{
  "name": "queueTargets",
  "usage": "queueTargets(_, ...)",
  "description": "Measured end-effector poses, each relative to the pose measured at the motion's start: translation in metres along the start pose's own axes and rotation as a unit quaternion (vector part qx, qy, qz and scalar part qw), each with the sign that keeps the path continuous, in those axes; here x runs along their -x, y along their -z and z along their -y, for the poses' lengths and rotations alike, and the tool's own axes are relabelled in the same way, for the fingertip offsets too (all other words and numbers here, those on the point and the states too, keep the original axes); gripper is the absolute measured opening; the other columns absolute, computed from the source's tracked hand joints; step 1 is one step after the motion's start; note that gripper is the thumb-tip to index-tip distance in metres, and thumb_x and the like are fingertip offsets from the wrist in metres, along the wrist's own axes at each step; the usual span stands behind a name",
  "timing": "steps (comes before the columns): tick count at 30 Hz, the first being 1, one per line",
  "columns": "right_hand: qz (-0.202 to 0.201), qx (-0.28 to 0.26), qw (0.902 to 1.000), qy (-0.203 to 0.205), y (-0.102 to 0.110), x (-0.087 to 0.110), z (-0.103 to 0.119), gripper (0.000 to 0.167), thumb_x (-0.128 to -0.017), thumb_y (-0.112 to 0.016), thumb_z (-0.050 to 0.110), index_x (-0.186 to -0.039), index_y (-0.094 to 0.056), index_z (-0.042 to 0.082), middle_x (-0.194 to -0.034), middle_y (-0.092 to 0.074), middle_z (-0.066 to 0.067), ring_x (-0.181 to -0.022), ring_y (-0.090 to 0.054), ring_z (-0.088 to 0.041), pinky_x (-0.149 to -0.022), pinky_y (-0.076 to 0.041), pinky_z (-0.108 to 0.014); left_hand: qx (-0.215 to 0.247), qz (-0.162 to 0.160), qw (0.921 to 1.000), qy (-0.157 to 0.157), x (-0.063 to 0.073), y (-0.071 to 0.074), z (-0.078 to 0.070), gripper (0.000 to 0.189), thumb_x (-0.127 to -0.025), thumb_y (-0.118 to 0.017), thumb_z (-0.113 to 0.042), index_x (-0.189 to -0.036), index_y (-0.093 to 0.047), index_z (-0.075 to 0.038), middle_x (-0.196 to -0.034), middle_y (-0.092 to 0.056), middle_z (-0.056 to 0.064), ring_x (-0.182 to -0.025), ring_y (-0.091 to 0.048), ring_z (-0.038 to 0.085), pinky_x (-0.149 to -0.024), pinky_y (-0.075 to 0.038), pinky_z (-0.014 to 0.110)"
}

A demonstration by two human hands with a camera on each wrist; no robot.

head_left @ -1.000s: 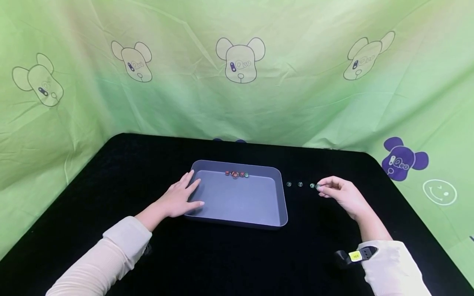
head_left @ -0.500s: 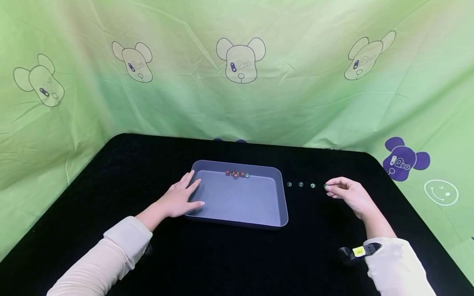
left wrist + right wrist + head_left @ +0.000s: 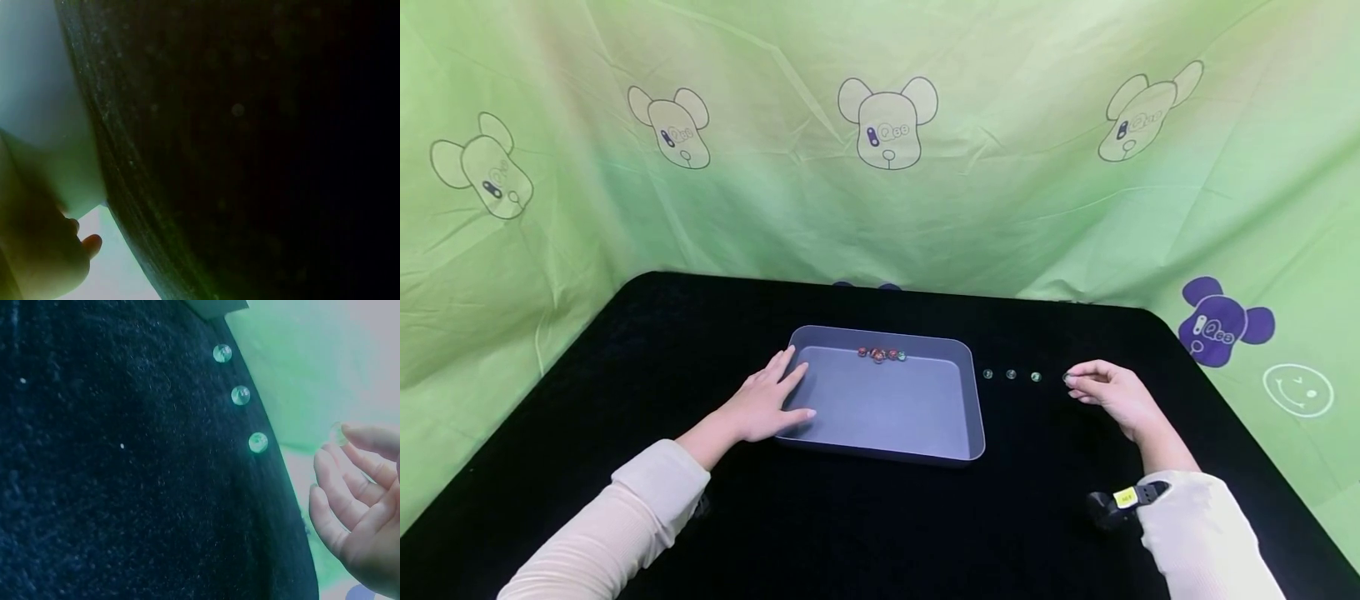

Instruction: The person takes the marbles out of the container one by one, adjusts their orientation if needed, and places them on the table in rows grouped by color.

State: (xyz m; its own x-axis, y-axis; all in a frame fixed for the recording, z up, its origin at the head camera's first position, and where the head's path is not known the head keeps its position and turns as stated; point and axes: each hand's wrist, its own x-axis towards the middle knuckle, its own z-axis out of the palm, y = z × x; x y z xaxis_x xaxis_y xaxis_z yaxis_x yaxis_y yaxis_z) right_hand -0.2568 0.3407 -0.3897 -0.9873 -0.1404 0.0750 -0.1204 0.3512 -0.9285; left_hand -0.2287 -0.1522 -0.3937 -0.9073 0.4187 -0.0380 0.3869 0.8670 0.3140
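Observation:
My left hand [image 3: 760, 402] rests with spread fingers over the left rim of a grey rectangular baking tray [image 3: 880, 417]. Its thumb and fingertips reach just inside the tray. Along the tray's far side lie several reddish marbles [image 3: 877, 356] and a green one [image 3: 902, 356]. To the right of the tray, three clear marbles with green swirls stand spaced in a row: a near one [image 3: 988, 374], a middle one [image 3: 1011, 375] and a third [image 3: 1036, 377]. Right of that row, my right hand [image 3: 1108, 393] pinches another clear marble [image 3: 338, 433] between thumb and fingers.
Black cloth [image 3: 887, 533] covers the table. Behind it and at both sides hangs a green curtain [image 3: 880, 217] printed with bear heads. A corner of the tray [image 3: 215, 306] shows at the top of the right wrist view.
My right hand has moved right with the pinched marble, away from the third marble in the row, and slowed. The left hand and the tray keep their places.

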Motion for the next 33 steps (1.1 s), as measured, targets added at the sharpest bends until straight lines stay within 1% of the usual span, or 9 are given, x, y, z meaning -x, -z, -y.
queueTargets(3,-0.002,0.008,1.0000,0.002,-0.001,0.002,0.005,0.004,-0.082,-0.059,0.014,-0.085,-0.060,0.013,-0.077,-0.063,0.009,-0.068,-0.060,-0.005,-0.060,-0.046,-0.019,-0.001,0.001,1.0000,0.002,0.000,0.000,-0.001,0.075,-0.081,-0.046,-0.053,-0.137,-0.022,-0.009,-0.143,0.001,0.012,-0.129,0.000,0.028,-0.095,-0.015,0.051)
queueTargets(8,-0.008,0.013,0.9998,-0.011,-0.001,0.003,0.013,0.006,-0.083,-0.055,0.006,-0.087,-0.058,0.003,-0.075,-0.061,0.011,-0.066,-0.058,-0.004,-0.059,-0.046,-0.019,0.000,-0.001,1.0000,0.001,-0.001,-0.001,0.000,0.075,-0.081,-0.046,-0.053,-0.137,-0.023,-0.009,-0.143,0.001,0.012,-0.129,-0.001,0.028,-0.095,-0.016,0.052)
queueTargets(10,-0.007,0.019,0.9997,-0.015,0.000,0.002,0.010,0.005,-0.084,-0.054,0.006,-0.087,-0.058,0.004,-0.074,-0.061,0.012,-0.065,-0.058,-0.004,-0.059,-0.046,-0.020,0.000,-0.001,1.0000,0.000,-0.001,-0.001,0.000,0.076,-0.081,-0.046,-0.054,-0.137,-0.023,-0.009,-0.143,0.001,0.012,-0.129,-0.001,0.028,-0.095,-0.016,0.051)
queueTargets(14,-0.008,0.019,0.9992,-0.035,0.003,-0.003,0.001,0.003,-0.082,-0.057,0.013,-0.082,-0.059,0.015,-0.074,-0.061,0.012,-0.066,-0.059,-0.003,-0.059,-0.046,-0.020,-0.003,0.000,1.0000,0.000,-0.001,-0.001,0.001,0.077,-0.080,-0.045,-0.055,-0.137,-0.023,-0.009,-0.143,0.001,0.012,-0.129,-0.001,0.027,-0.095,-0.016,0.051)
queueTargets(15,-0.007,0.023,0.9991,-0.035,0.003,-0.004,0.000,0.002,-0.082,-0.058,0.014,-0.082,-0.059,0.015,-0.074,-0.061,0.011,-0.066,-0.059,-0.004,-0.059,-0.047,-0.020,-0.004,0.000,1.0000,0.001,-0.001,-0.001,0.000,0.077,-0.080,-0.045,-0.055,-0.137,-0.023,-0.009,-0.143,0.001,0.012,-0.129,-0.001,0.027,-0.095,-0.016,0.051)
queueTargets(18,-0.010,0.047,0.9980,-0.040,0.002,-0.004,0.002,0.012,-0.083,-0.056,0.011,-0.088,-0.057,0.001,-0.073,-0.061,0.010,-0.065,-0.059,-0.004,-0.058,-0.047,-0.021,-0.004,0.001,1.0000,0.001,0.000,0.000,0.000,0.076,-0.081,-0.046,-0.055,-0.137,-0.023,-0.009,-0.143,0.000,0.012,-0.129,-0.002,0.028,-0.095,-0.016,0.051)
queueTargets(20,-0.010,0.065,0.9970,-0.040,0.001,-0.004,0.004,0.020,-0.084,-0.054,0.007,-0.093,-0.052,-0.011,-0.073,-0.060,0.009,-0.064,-0.058,-0.005,-0.058,-0.046,-0.022,-0.003,0.002,1.0000,0.001,0.000,0.000,-0.001,0.076,-0.081,-0.046,-0.054,-0.137,-0.023,-0.009,-0.143,0.000,0.013,-0.129,-0.002,0.028,-0.095,-0.016,0.051)
queueTargets(22,-0.011,0.080,0.9958,-0.044,-0.001,-0.003,0.006,0.026,-0.084,-0.052,0.005,-0.095,-0.047,-0.018,-0.073,-0.060,0.008,-0.063,-0.058,-0.004,-0.057,-0.046,-0.022,-0.003,0.002,1.0000,0.000,0.000,0.000,-0.001,0.076,-0.081,-0.047,-0.053,-0.137,-0.023,-0.009,-0.143,0.000,0.013,-0.129,-0.002,0.029,-0.095,-0.016,0.052)
queueTargets(33,-0.008,0.101,0.9933,-0.054,0.002,-0.006,0.001,0.027,-0.084,-0.052,0.004,-0.096,-0.046,-0.020,-0.072,-0.060,0.003,-0.061,-0.057,-0.004,-0.057,-0.046,-0.022,-0.003,0.008,1.0000,0.000,0.001,0.002,-0.002,0.077,-0.081,-0.046,-0.055,-0.138,-0.021,-0.010,-0.143,0.002,0.012,-0.129,-0.001,0.027,-0.095,-0.015,0.051)
